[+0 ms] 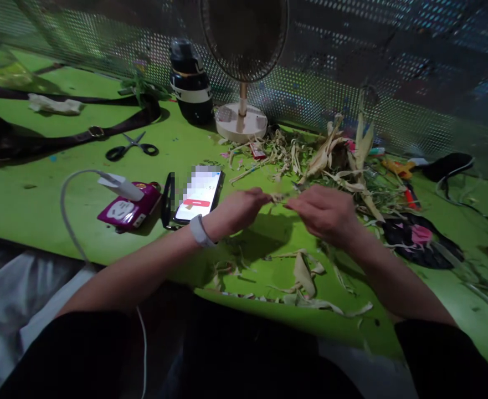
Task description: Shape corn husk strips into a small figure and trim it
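Along the near edge of the green table (40, 199), torn husk scraps (304, 274) are lying loose, a long pale one trailing toward the right forearm; beyond them, above the tabletop, the left hand (239, 210) is pinching a small pale strip (277, 197) between thumb and fingers, a grey band (202, 231) circling its wrist; the right hand (324, 213) is facing it, fingers curled in and tips closing on the strip's other end, so that the strip is bridging the narrow gap between the two hands; its finer shape is blurring in the dim light.

Just beside the left wrist a lit phone (198, 211) is lying face up; left of it a purple packet (142, 213) is resting under a white adapter (121, 185); to the right of the right hand a black round piece (393, 238) is bearing a pink scrap (421, 235); farther off, scissors (132, 145) are lying spread, and a husk heap (327, 149) is sprawling beyond the right hand; behind, a dark bottle (191, 97) and a fan (241, 122) are standing before a perforated screen (335, 72).
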The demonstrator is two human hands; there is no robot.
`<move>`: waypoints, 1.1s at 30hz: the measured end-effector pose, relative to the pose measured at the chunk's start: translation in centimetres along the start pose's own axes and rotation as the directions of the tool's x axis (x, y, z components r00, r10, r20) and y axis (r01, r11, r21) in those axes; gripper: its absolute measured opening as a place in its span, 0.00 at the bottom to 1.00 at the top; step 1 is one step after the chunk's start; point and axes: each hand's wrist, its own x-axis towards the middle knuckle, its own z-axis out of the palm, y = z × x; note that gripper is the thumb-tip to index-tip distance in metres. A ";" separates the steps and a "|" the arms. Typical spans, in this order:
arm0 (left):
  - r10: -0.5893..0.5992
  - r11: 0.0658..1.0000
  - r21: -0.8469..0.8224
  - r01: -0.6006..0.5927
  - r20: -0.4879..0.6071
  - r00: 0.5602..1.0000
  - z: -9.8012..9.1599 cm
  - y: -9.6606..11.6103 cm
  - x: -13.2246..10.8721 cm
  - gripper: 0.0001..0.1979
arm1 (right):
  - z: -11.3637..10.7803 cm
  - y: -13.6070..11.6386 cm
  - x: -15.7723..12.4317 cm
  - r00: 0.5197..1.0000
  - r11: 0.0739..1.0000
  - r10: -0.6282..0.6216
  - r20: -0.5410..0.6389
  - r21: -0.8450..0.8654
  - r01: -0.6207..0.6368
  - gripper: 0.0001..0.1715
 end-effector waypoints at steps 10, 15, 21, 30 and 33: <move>0.171 0.784 -0.565 -0.257 -0.200 0.965 -2.1 1.0 -1.2 0.14 | 2.1 3.0 0.3 0.925 0.626 0.222 0.309 0.682 -0.378 0.17; -0.304 0.805 -0.576 0.143 -0.194 0.933 -0.9 -1.8 0.6 0.12 | 4.0 1.3 -0.1 0.984 0.923 0.125 0.127 0.348 -0.162 0.10; -0.138 0.981 -0.160 0.106 -0.204 0.969 0.4 -1.0 0.3 0.13 | 2.1 -0.6 0.1 0.995 0.998 -0.058 0.083 -0.024 0.060 0.15; 0.596 0.757 -0.379 -0.531 0.069 0.800 -1.5 2.4 -1.6 0.14 | -0.5 2.4 0.5 0.913 0.702 -0.020 0.407 0.656 -0.278 0.13; 0.210 0.779 -0.560 -0.280 -0.187 0.960 -1.8 0.8 -1.0 0.12 | 1.9 3.1 0.0 0.883 0.469 0.137 0.450 0.755 -0.458 0.20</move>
